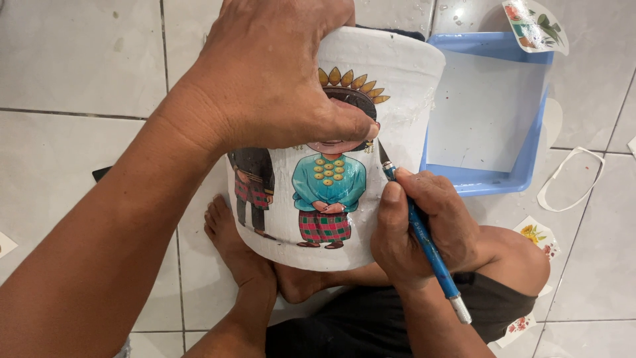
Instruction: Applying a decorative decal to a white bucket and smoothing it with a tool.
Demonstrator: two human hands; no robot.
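Judging by the pose, trimming is underway: the left hand (265,79) clamps the white round pot (397,73) bearing cartoon-figure decals over the lap, while the right hand (421,225) pinches a blue-handled craft knife (424,238) at the decal's right edge, which calls for steady strokes.

Bare forearms, no sleeves; black shorts (371,325); bare feet (232,245).

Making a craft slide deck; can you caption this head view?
Left hand steadies a white pot while the right hand brushes its cartoon-figure decal.
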